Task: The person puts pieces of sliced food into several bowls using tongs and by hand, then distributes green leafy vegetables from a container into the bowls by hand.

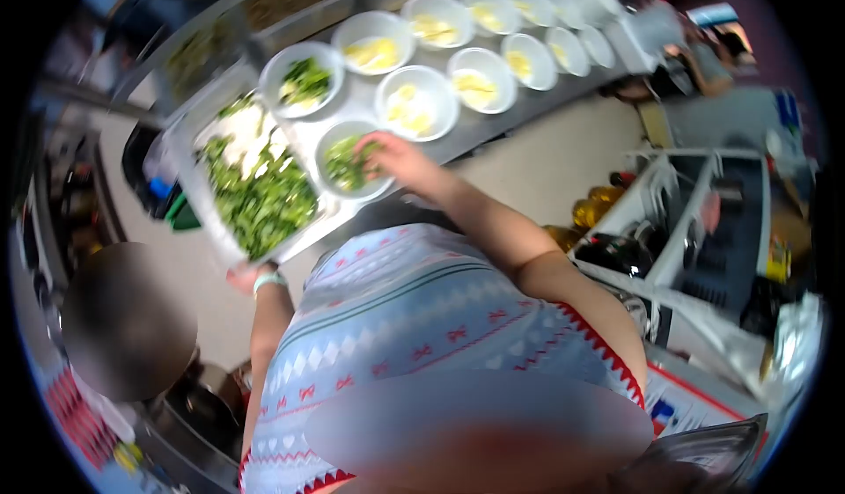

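My right hand reaches into a white bowl that holds chopped greens, its fingers curled down over them; what they pinch is too small to make out. Near the lower corner of a white tray is my left hand, its fingers blurred and partly hidden by the tray edge. Leafy greens and white pieces fill the tray. Another bowl contains greens, and a bowl beside it has pale yellow pieces in it.
Two rows of white bowls with yellow pieces run along the metal counter. Food containers stand behind. A person is at the far upper right. Bottles and a shelf unit are at right.
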Tool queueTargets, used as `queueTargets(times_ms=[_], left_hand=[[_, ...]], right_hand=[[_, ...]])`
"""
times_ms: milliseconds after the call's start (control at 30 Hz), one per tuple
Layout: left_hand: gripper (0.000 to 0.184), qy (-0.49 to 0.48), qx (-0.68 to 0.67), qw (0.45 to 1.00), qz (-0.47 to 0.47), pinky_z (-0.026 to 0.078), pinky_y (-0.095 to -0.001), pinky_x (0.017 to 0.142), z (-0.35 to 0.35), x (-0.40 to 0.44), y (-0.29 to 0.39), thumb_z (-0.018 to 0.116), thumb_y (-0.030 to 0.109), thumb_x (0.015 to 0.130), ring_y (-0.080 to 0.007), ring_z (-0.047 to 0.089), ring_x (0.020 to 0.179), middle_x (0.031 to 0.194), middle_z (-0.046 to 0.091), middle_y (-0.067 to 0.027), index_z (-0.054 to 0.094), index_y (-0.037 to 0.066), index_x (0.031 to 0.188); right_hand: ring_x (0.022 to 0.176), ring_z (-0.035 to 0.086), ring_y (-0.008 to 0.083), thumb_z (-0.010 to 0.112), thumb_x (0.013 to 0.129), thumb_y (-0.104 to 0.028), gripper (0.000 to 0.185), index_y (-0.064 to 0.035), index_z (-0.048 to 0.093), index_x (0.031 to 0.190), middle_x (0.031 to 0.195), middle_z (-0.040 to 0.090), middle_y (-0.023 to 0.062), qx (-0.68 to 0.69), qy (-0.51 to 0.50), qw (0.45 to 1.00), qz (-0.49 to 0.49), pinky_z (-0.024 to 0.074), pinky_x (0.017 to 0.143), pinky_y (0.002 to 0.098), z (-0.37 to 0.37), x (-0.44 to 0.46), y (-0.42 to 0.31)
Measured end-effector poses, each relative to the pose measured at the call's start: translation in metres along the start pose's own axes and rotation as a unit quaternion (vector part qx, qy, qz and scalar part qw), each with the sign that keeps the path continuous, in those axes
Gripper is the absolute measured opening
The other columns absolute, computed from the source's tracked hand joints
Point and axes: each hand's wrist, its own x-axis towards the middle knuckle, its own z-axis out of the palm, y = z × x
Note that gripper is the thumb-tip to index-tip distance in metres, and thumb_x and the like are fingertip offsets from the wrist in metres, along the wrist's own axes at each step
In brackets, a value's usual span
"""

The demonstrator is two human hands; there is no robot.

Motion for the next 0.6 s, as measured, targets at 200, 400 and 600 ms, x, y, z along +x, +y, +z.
queueTargets(times_ms=[200, 400, 600], left_hand=[[0.038, 0.099, 0.075, 0.992, -0.005, 0.052, -0.0448, 0.083, -0.014, -0.072, 0.07, 0.07, 0.011, 0.075, -0.0344, 0.064, 0.092, 0.106, 0.066, -0.0199, 0.06, 0.004, 0.111], [0.026, 0.103, 0.094, 0.99, 0.022, 0.051, -0.0454, 0.083, -0.013, -0.076, 0.061, 0.066, 0.015, 0.077, -0.0358, 0.063, 0.091, 0.101, 0.066, -0.0182, 0.06, 0.005, 0.1], [0.02, 0.124, 0.087, 0.988, 0.013, 0.049, -0.0459, 0.083, -0.013, -0.085, 0.065, 0.063, 0.016, 0.079, -0.036, 0.061, 0.093, 0.101, 0.065, -0.0162, 0.059, 0.006, 0.096]], right_hand=[[0.094, 0.061, 0.0193, 0.045, 0.097, -0.008, 0.019, -0.0073, 0.055, 0.113, 0.105, 0.061, 0.0107, 0.16, 0.078, 0.982, -0.059, 0.0579, 0.078, 0.0376, -0.022, -0.009, -0.056], [0.094, 0.063, 0.0238, 0.04, 0.098, -0.01, 0.022, -0.0035, 0.055, 0.113, 0.104, 0.062, 0.0129, 0.145, 0.048, 0.979, -0.132, 0.058, 0.079, 0.0422, -0.047, 0.006, -0.116], [0.092, 0.062, 0.0234, 0.041, 0.097, -0.009, 0.024, -0.0018, 0.055, 0.115, 0.101, 0.061, 0.0127, 0.105, 0.189, 0.954, -0.208, 0.0576, 0.08, 0.0411, -0.064, 0.052, -0.146]])
